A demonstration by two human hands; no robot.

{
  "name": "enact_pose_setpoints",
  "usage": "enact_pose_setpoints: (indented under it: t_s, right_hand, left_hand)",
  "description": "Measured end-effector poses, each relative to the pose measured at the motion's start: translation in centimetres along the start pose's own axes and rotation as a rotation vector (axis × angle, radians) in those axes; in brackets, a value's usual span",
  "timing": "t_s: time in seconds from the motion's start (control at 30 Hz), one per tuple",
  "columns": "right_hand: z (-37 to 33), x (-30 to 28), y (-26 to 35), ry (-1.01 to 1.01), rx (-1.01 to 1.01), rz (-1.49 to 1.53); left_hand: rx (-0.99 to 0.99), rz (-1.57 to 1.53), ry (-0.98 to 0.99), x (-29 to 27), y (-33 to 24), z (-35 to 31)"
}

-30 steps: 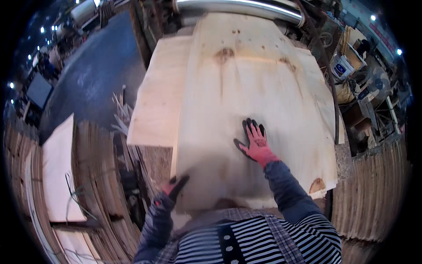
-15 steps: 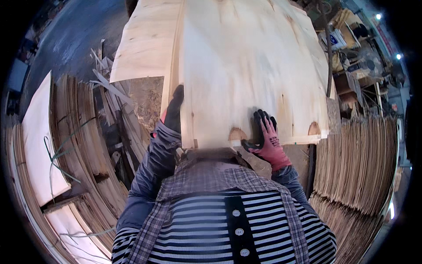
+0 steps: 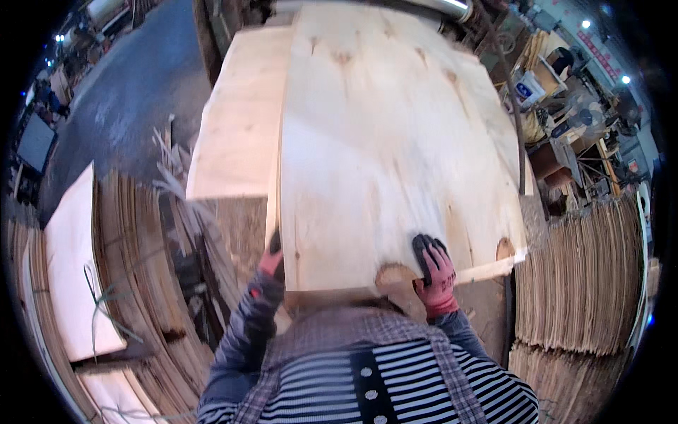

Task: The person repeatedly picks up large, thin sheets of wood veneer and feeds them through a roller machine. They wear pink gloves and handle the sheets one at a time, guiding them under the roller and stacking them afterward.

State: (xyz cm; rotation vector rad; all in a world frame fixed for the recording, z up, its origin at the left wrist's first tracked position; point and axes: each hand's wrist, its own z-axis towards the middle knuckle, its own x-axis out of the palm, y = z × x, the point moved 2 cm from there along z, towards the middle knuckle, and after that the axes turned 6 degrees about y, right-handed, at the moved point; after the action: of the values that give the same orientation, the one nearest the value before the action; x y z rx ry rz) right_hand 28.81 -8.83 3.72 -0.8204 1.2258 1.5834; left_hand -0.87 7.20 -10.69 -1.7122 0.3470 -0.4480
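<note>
A wide, pale wood veneer sheet [image 3: 381, 162] with knots and brown streaks lies in front of me on top of other sheets. My right hand [image 3: 436, 272], in a pink glove with black fingers, rests on its near edge; the fingers stretch flat over the top and the thumb is partly hidden. Close by is a half-round brown knot patch [image 3: 395, 275]. Against the sheet's left edge lies my left hand [image 3: 272, 259], gloved alike, fingers pointing forward along the side and partly blurred. A second veneer sheet [image 3: 236, 127] sticks out beneath on the left.
Bundled veneer stacks stand on edge at the left [image 3: 131, 247] and right [image 3: 579, 283]. Wood scraps [image 3: 176, 169] lie beside the left stack. A dark upright bar [image 3: 519, 141] stands at the sheet's right side. Beyond the far edge is a metal roller [image 3: 452, 7].
The view has shifted, so sheets and hands sit lower and the far roller shows. My left hand is nearer the sheet's front left corner; my right hand remains at the near edge, fingers closer together.
</note>
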Motion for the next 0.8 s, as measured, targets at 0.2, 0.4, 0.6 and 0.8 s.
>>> enact_pose_setpoints:
  t_s: [0.2, 0.4, 0.6, 0.8]
  right_hand:
    - [10.8, -0.1, -3.3, -0.122, 0.054, -0.058]
    - [23.3, 6.4, -8.6, -0.086, 0.013, -0.129]
    - [30.8, 9.7, -13.0, -0.222, 0.214, -0.303]
    - [20.3, 6.8, -4.8, 0.075, -0.110, -0.187]
  left_hand:
    - [-0.180, -0.013, -0.208, 2.3, -5.1, -1.5]
    - [-0.286, 0.041, -0.208, 2.4, -6.2, -1.3]
    - [-0.301, 0.062, -0.195, 1.9, -4.7, -0.8]
    - [-0.243, -0.035, -0.233, 1.7, -4.4, -1.2]
